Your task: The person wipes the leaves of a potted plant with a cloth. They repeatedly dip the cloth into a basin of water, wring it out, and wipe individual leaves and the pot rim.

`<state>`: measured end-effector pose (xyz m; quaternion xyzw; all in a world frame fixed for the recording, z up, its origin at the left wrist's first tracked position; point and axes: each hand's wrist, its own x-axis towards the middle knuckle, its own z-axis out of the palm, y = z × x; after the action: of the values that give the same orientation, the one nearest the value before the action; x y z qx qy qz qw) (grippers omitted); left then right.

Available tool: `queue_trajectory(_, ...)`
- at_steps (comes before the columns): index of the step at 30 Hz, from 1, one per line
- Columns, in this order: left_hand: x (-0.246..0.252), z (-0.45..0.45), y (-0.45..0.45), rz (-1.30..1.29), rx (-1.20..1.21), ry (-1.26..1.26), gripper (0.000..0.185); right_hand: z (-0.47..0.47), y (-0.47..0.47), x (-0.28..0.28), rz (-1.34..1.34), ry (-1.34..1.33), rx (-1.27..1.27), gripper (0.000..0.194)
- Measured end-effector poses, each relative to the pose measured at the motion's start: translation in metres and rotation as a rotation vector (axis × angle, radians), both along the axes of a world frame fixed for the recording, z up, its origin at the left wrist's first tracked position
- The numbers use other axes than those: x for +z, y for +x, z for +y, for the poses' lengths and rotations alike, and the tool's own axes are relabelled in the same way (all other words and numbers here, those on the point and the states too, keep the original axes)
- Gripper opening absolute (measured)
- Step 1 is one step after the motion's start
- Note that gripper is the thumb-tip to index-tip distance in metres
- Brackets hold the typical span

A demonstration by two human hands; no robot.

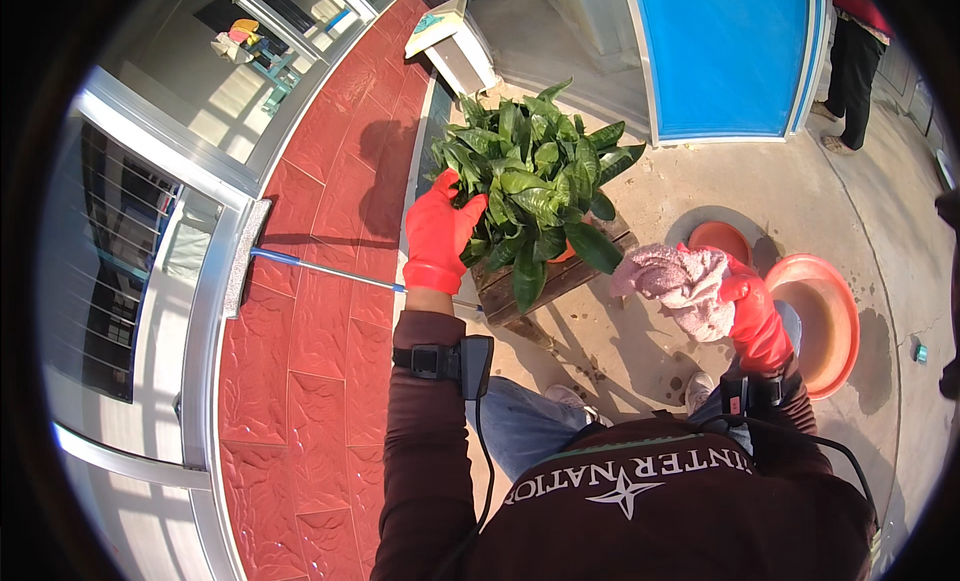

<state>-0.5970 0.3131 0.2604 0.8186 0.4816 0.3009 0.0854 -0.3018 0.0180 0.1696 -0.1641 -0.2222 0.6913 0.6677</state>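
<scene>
My left hand (439,236), in a red rubber glove, is at the left side of a leafy green potted plant (525,168). Its thumb and forefinger are apart against the foliage; whether they pinch a leaf is hidden. A bunched pale pink cloth (679,285) is gripped in my right hand (754,307), also red-gloved, to the right of the plant. The orange pot (568,251) shows only slightly beneath the leaves, on a brown wooden stool (517,296).
An orange basin (844,318) of cloudy water and a smaller orange-red round item (720,236) are on the concrete at right. A long-handled squeegee (330,270) leans against the window frame over the red tiled wall (315,401). Beyond a blue panel (724,63) stands another person (855,71).
</scene>
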Motion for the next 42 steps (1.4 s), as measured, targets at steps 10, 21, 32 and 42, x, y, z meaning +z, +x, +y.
queue_trajectory(10, 0.020, -0.002, -0.032, -0.340, 0.180, -0.047, 0.021, -0.013, 0.006, 0.009, -0.165, -0.047, 0.145, 0.077)
queue_trajectory(21, -0.063, -0.066, -0.050, -0.629, 0.113, 0.217, 0.049, 0.052, -0.059, 0.140, -0.432, 0.267, -0.316, 0.060)
queue_trajectory(32, -0.099, -0.099, -0.020, -0.383, 0.265, 0.186, 0.065, 0.260, -0.135, 0.120, -2.474, 1.411, -0.283, 0.021)
queue_trajectory(42, -0.103, -0.094, -0.025, -0.303, 0.259, 0.054, 0.054, 0.317, -0.107, 0.223, -2.676, 0.199, -0.261, 0.019)
